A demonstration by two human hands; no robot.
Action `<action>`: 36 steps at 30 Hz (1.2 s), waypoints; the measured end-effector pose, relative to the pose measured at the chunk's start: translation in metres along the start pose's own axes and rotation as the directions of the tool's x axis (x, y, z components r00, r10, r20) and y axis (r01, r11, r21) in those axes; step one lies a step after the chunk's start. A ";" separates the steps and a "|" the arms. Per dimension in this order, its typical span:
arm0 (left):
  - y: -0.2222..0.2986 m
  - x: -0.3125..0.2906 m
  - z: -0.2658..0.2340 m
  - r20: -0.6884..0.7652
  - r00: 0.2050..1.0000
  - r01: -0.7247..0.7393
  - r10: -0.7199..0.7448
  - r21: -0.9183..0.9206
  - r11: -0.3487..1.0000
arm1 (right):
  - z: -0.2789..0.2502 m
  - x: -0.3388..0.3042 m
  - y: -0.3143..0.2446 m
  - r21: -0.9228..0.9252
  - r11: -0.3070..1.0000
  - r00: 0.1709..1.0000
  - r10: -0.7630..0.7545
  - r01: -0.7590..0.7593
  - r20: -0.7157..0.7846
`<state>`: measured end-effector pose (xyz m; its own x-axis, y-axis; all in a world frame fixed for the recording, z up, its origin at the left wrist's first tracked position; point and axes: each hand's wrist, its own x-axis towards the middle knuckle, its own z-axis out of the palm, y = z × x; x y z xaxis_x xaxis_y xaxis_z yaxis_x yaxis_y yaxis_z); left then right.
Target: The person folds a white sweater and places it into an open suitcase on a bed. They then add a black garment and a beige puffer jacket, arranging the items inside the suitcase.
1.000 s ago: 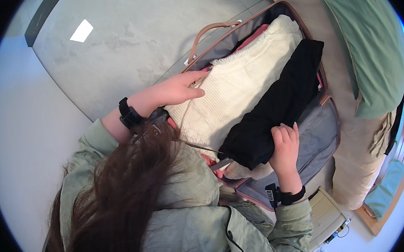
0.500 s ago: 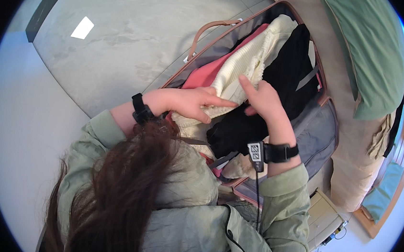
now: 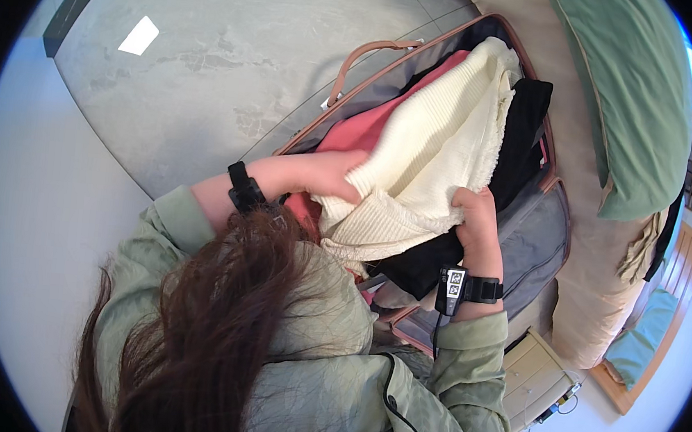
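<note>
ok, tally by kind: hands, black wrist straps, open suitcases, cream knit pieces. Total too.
Hands: 2 (left hand, right hand)
Black wrist straps: 2 (left strap, right strap)
Open suitcase: 1
Cream knit piece: 1
Total: 6

I record an open, grey-lined suitcase (image 3: 535,237) bearing clothes: a cream knit garment (image 3: 421,153), pink cloth (image 3: 364,127) along its left side, black cloth (image 3: 524,116) along its right and partly beneath.
</note>
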<state>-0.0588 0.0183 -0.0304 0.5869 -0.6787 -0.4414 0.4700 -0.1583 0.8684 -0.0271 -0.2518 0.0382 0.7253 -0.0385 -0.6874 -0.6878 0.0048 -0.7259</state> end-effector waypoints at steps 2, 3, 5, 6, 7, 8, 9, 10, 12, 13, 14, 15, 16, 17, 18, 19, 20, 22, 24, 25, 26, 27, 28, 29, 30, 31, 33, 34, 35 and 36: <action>0.006 0.003 0.007 0.226 0.963 -0.109 0.144 -0.159 0.981 | 0.007 0.002 0.001 -0.122 0.992 0.998 -0.042 0.035 -0.049; 0.010 0.006 0.009 0.284 0.947 -0.126 0.154 -0.113 0.985 | 0.012 0.004 0.001 -0.193 0.980 0.996 -0.055 0.041 -0.067; 0.019 0.010 0.011 0.403 0.900 -0.170 0.167 -0.030 0.985 | 0.023 0.010 0.000 -0.338 0.941 0.987 -0.038 -0.017 -0.156; 0.022 0.012 0.011 0.415 0.897 -0.175 0.153 0.014 0.985 | 0.029 0.013 0.000 -0.319 0.947 0.986 -0.083 0.034 -0.142; 0.026 0.013 0.012 0.433 0.891 -0.179 0.140 0.051 0.982 | 0.035 0.015 0.001 -0.451 0.892 0.984 -0.103 0.028 -0.142; 0.029 0.014 0.013 0.438 0.890 -0.182 0.127 0.084 0.980 | 0.040 0.016 0.001 -0.567 0.822 0.981 -0.151 0.055 -0.125; 0.031 0.015 0.016 0.447 0.882 -0.258 0.152 0.187 0.948 | 0.041 0.016 0.000 -0.742 0.665 0.979 -0.193 0.086 -0.060; 0.033 0.015 0.017 0.461 0.878 -0.259 0.131 0.228 0.938 | 0.041 0.015 -0.001 -0.750 0.654 0.979 -0.199 0.096 -0.049; 0.034 0.017 0.017 0.483 0.871 -0.270 0.087 0.324 0.907 | 0.035 0.010 -0.003 -0.773 0.616 0.979 -0.202 0.150 0.029; 0.034 0.018 0.013 0.499 0.839 -0.381 0.215 0.258 0.888 | 0.029 0.006 -0.005 -0.565 0.810 0.986 -0.159 0.157 0.045; 0.033 0.019 0.009 0.417 0.877 -0.340 0.239 0.188 0.921 | 0.023 0.001 -0.005 -0.347 0.929 0.992 -0.119 0.129 0.049; 0.030 0.020 0.004 0.330 0.893 -0.347 0.305 0.076 0.935 | 0.016 -0.004 -0.006 -0.290 0.950 0.993 -0.105 0.116 0.052; 0.027 0.020 -0.002 0.233 0.904 -0.360 0.358 -0.035 0.932 | 0.010 -0.009 -0.006 -0.230 0.968 0.994 -0.095 0.104 0.048; 0.022 0.018 -0.012 0.037 0.949 -0.313 0.315 0.261 0.913 | 0.005 -0.014 -0.004 -0.215 0.972 0.995 -0.088 0.095 0.040; 0.017 0.016 -0.020 -0.184 0.939 -0.154 0.292 0.535 0.831 | 0.002 -0.016 -0.002 -0.188 0.978 0.996 -0.093 0.094 0.014; 0.012 0.018 -0.022 -0.229 0.942 -0.111 0.247 0.481 0.869 | -0.001 -0.019 0.000 -0.167 0.979 0.994 -0.111 0.114 0.024; 0.007 0.020 -0.022 -0.285 0.942 -0.036 0.177 0.436 0.899 | -0.004 -0.020 0.002 -0.156 0.981 0.993 -0.112 0.114 0.025; -0.002 0.025 -0.018 -0.411 0.907 0.105 0.091 0.432 0.895 | -0.006 -0.022 0.005 -0.124 0.986 0.993 -0.109 0.112 0.035; -0.007 0.032 -0.010 -0.519 0.853 0.255 0.055 0.506 0.824 | -0.008 -0.021 0.008 -0.101 0.988 0.992 -0.115 0.120 0.051; -0.007 0.036 -0.010 -0.502 0.865 0.284 -0.001 0.488 0.826 | -0.008 -0.021 0.009 -0.092 0.987 0.990 -0.127 0.132 0.059; -0.006 0.039 -0.011 -0.447 0.890 0.320 -0.087 0.478 0.818 | -0.009 -0.021 0.009 -0.088 0.987 0.990 -0.130 0.135 0.054; -0.004 0.040 -0.009 -0.419 0.897 0.345 -0.142 0.462 0.817 | -0.010 -0.021 0.010 -0.085 0.986 0.988 -0.140 0.145 0.063; -0.002 0.041 -0.008 -0.303 0.951 0.191 -0.057 0.434 0.880 | -0.010 -0.021 0.010 -0.087 0.985 0.988 -0.142 0.147 0.063; 0.001 0.039 -0.004 -0.222 0.973 0.022 0.068 0.379 0.925 | -0.011 -0.021 0.011 -0.091 0.985 0.989 -0.139 0.144 0.059; 0.003 0.035 0.000 -0.154 0.975 -0.102 0.158 0.319 0.942 | -0.011 -0.022 0.011 -0.085 0.985 0.987 -0.146 0.152 0.067; 0.007 0.033 0.009 -0.117 0.963 -0.180 0.243 0.391 0.903 | -0.010 -0.022 0.011 -0.080 0.985 0.986 -0.148 0.153 0.073; 0.014 0.030 0.020 -0.009 0.972 -0.203 0.235 0.472 0.858 | -0.009 -0.022 0.011 -0.070 0.985 0.986 -0.150 0.156 0.078; 0.017 0.030 0.025 -0.006 0.980 -0.168 0.201 0.521 0.837 | -0.008 -0.022 0.010 -0.065 0.985 0.985 -0.152 0.157 0.078; 0.018 0.028 0.024 0.025 0.984 -0.164 0.178 0.523 0.836 | -0.007 -0.022 0.010 -0.057 0.984 0.984 -0.162 0.166 0.076; 0.020 0.027 0.025 0.055 0.986 -0.160 0.155 0.525 0.836 | -0.006 -0.022 0.010 -0.053 0.984 0.983 -0.165 0.169 0.078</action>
<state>-0.0498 -0.0207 -0.0196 0.6157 -0.7332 -0.2886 -0.0476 -0.4002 0.9152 -0.0501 -0.2572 0.0457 0.8288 0.0396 -0.5581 -0.5559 -0.0546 -0.8295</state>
